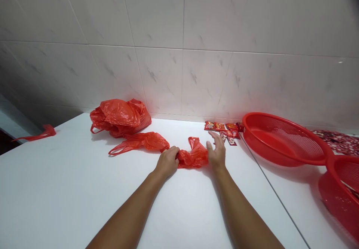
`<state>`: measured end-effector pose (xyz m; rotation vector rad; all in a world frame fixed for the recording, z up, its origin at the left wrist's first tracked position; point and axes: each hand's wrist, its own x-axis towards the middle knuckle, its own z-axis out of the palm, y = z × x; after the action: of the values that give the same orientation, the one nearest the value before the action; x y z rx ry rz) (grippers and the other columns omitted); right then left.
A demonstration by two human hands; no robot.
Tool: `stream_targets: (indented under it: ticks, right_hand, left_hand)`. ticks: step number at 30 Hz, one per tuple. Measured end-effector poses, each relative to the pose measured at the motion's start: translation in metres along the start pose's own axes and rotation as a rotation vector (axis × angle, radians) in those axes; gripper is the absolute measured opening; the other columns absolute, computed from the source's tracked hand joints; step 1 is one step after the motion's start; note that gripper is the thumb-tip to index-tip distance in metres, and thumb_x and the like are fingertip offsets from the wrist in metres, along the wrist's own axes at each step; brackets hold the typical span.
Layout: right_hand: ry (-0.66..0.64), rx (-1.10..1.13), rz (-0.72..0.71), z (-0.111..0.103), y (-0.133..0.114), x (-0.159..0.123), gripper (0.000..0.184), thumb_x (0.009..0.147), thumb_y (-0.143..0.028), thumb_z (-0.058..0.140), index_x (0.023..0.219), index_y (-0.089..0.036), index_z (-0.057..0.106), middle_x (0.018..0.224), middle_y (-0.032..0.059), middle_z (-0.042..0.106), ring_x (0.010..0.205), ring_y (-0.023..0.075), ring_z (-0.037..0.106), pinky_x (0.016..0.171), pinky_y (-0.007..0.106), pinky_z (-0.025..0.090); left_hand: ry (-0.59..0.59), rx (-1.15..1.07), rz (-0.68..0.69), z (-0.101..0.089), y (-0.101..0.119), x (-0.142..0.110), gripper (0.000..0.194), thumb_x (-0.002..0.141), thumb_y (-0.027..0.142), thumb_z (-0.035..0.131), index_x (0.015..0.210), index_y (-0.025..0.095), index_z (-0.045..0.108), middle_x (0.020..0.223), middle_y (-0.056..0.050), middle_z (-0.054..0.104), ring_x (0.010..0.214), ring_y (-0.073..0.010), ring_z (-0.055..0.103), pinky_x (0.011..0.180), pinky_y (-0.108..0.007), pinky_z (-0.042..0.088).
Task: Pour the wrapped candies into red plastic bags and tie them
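A red plastic carrier bag (193, 154) lies bunched on the white counter (84, 204) – in the head view, the left hand (167, 163) closes on its end, while the right hand (216, 152) stands open, fingers spread, just beside it. A flattened bag (140, 142) and a heaped bag (120, 117) lie further left; red snack packets (223, 131) remain by the wall.

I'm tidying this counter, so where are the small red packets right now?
In the head view, the small red packets lie on the white counter against the tiled wall, just beyond the right hand and left of the red plastic basket.
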<state>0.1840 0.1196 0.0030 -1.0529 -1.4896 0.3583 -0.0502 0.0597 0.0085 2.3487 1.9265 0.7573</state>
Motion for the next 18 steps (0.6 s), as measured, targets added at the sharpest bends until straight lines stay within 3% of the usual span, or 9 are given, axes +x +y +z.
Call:
stream_targets:
  ticks: [3, 6, 9, 11, 13, 15, 18]
  right_hand:
    - [-0.170, -0.085, -0.123, 0.007, -0.015, -0.004, 0.060, 0.089, -0.051, 0.066, 0.140, -0.019, 0.063, 0.127, 0.0144, 0.061, 0.123, 0.0312, 0.055, 0.110, 0.050, 0.046]
    - [-0.202, -0.140, -0.227, 0.014, -0.028, -0.009, 0.067, 0.078, -0.055, 0.078, 0.134, -0.020, 0.069, 0.116, 0.0125, 0.055, 0.110, 0.0305, 0.055, 0.101, 0.048, 0.051]
    - [-0.172, -0.143, -0.382, 0.020, -0.037, -0.017, 0.068, 0.074, -0.045, 0.082, 0.136, -0.021, 0.068, 0.122, 0.0128, 0.052, 0.110, 0.0307, 0.052, 0.101, 0.049, 0.051]
    - [-0.158, -0.162, -0.436, 0.026, -0.039, -0.021, 0.055, 0.077, -0.029, 0.077, 0.131, -0.022, 0.070, 0.127, 0.0131, 0.053, 0.110, 0.0300, 0.052, 0.099, 0.047, 0.051]
    - [-0.130, -0.182, -0.404, 0.030, -0.037, -0.023, 0.033, 0.081, -0.018, 0.066, 0.112, -0.023, 0.074, 0.117, 0.0113, 0.058, 0.103, 0.0272, 0.054, 0.091, 0.042, 0.052]
    - [-0.063, -0.176, -0.287, 0.031, -0.032, -0.021, 0.014, 0.087, -0.018, 0.059, 0.092, -0.022, 0.072, 0.099, 0.0085, 0.062, 0.093, 0.0247, 0.055, 0.082, 0.038, 0.051]
    - [0.070, -0.109, 0.045, 0.021, -0.017, -0.016, 0.022, 0.095, -0.035, 0.058, 0.076, -0.023, 0.061, 0.075, 0.0025, 0.059, 0.075, 0.0217, 0.054, 0.072, 0.034, 0.046]
  left_hand:
    - [0.092, 0.041, 0.017, -0.001, 0.006, 0.000, 0.027, 0.087, 0.002, 0.048, 0.081, 0.021, 0.066, 0.089, -0.005, 0.066, 0.082, -0.0212, 0.059, 0.078, -0.035, 0.045]
    - [0.222, 0.085, -0.002, -0.005, 0.011, 0.001, 0.031, 0.100, 0.009, 0.042, 0.089, 0.019, 0.070, 0.099, -0.010, 0.068, 0.093, -0.0257, 0.058, 0.083, -0.040, 0.044]
    - [0.322, 0.103, 0.022, -0.006, 0.012, 0.003, 0.026, 0.101, 0.012, 0.049, 0.087, 0.019, 0.071, 0.113, -0.011, 0.072, 0.108, -0.0293, 0.057, 0.090, -0.044, 0.044]
    - [0.432, 0.129, 0.110, -0.006, 0.012, 0.005, 0.024, 0.098, 0.013, 0.057, 0.078, 0.020, 0.069, 0.119, -0.009, 0.074, 0.117, -0.0311, 0.057, 0.096, -0.047, 0.044]
    - [0.558, 0.172, 0.213, -0.005, 0.013, 0.008, 0.029, 0.097, 0.012, 0.059, 0.069, 0.019, 0.065, 0.126, -0.008, 0.074, 0.124, -0.0325, 0.056, 0.105, -0.051, 0.044]
    - [0.642, 0.211, 0.268, -0.007, 0.014, 0.009, 0.035, 0.097, 0.008, 0.055, 0.064, 0.019, 0.061, 0.133, -0.009, 0.072, 0.130, -0.0329, 0.055, 0.113, -0.056, 0.040]
    - [0.680, 0.238, 0.289, -0.011, 0.014, 0.010, 0.037, 0.095, 0.000, 0.048, 0.064, 0.019, 0.058, 0.138, -0.009, 0.070, 0.139, -0.0328, 0.053, 0.123, -0.061, 0.031]
